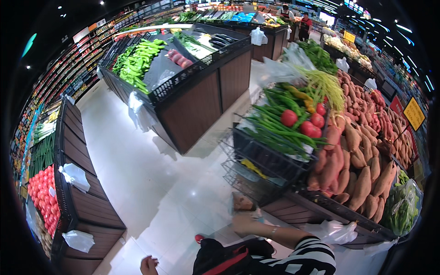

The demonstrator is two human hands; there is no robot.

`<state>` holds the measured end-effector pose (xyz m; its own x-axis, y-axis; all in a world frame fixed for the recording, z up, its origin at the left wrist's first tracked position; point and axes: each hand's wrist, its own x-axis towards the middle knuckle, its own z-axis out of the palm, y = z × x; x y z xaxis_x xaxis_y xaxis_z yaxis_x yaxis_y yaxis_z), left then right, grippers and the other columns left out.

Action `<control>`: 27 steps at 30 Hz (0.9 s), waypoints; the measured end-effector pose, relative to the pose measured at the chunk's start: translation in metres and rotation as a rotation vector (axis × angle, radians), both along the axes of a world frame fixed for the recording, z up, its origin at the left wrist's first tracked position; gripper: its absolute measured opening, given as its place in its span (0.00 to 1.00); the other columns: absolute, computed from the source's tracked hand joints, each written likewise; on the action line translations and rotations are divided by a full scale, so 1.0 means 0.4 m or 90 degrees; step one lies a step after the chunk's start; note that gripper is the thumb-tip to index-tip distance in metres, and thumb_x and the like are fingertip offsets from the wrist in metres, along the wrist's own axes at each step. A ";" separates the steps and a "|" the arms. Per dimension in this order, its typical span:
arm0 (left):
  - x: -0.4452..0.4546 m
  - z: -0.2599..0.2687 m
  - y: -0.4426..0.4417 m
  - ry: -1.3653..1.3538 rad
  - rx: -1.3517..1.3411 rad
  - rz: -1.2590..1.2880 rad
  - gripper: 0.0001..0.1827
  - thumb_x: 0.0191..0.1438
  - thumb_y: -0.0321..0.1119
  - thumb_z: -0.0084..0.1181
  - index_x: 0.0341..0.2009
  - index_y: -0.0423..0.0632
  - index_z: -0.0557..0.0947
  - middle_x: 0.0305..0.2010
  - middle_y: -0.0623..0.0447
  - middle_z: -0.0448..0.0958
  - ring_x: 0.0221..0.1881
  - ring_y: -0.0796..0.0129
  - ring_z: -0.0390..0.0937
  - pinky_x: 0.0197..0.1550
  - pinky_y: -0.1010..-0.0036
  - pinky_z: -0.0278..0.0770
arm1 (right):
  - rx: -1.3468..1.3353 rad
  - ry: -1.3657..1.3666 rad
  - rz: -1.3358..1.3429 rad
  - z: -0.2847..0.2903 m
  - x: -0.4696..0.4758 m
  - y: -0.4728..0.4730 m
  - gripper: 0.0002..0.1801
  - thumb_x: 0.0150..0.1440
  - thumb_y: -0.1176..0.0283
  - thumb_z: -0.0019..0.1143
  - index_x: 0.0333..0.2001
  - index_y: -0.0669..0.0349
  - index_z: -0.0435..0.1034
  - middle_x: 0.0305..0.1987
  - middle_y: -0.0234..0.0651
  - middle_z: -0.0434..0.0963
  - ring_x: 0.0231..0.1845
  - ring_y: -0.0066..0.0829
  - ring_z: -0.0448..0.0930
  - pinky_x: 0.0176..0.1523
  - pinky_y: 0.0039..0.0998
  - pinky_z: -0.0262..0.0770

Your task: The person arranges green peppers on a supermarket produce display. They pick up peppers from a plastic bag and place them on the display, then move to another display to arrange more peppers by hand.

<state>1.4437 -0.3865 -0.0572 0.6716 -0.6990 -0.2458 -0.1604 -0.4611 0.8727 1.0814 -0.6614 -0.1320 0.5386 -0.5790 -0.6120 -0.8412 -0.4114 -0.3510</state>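
Note:
My right hand (243, 223) reaches forward beside the lower end of a wire shopping cart (237, 173). Just beyond its fingers is a clear bag with a brown item in it (242, 202); blur hides whether the fingers grip it. My left hand (149, 265) is low in the picture, its fingers loosely curled, with no object seen in it. On the cart, a black crate (268, 154) carries green peppers (271, 129), tomatoes (311, 130), yellowish-green stalks (325, 86) and leafy greens (318, 56).
Sweet potatoes (364, 168) fill the stand at right, with bagged greens (402, 206) at its corner. A wood-panelled stand (202, 103) holds light green peppers (141, 63). Tomatoes (44, 196) lie on the left stand. Two people (304, 26) are far off near the top.

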 end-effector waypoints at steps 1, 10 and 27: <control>0.099 0.018 -0.056 -0.025 -0.001 -0.009 0.21 0.67 0.38 0.51 0.58 0.37 0.75 0.48 0.41 0.79 0.45 0.57 0.79 0.51 0.66 0.80 | 0.085 0.057 -0.050 0.012 0.028 -0.006 0.20 0.55 0.57 0.59 0.44 0.61 0.78 0.48 0.51 0.81 0.52 0.47 0.82 0.53 0.51 0.76; 0.479 0.131 -0.751 0.091 -0.242 -0.185 0.13 0.69 0.34 0.47 0.46 0.37 0.79 0.38 0.48 0.81 0.39 0.68 0.81 0.46 0.73 0.80 | 0.012 -0.010 -0.090 0.083 0.450 -0.173 0.31 0.59 0.44 0.53 0.53 0.59 0.73 0.52 0.48 0.80 0.56 0.48 0.79 0.57 0.44 0.74; 1.096 0.154 -1.759 0.206 -0.178 -0.222 0.13 0.68 0.31 0.47 0.48 0.36 0.79 0.41 0.46 0.82 0.43 0.66 0.80 0.50 0.72 0.79 | -0.317 -0.526 -0.199 0.221 1.277 -1.448 0.17 0.59 0.63 0.59 0.49 0.59 0.74 0.43 0.43 0.79 0.45 0.47 0.80 0.45 0.41 0.77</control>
<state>1.8821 -1.0901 0.0042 0.3088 -0.9351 -0.1739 0.0348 -0.1716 0.9846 1.5923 -1.2407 -0.0435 0.4653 -0.8538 0.2332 -0.5069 -0.4731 -0.7206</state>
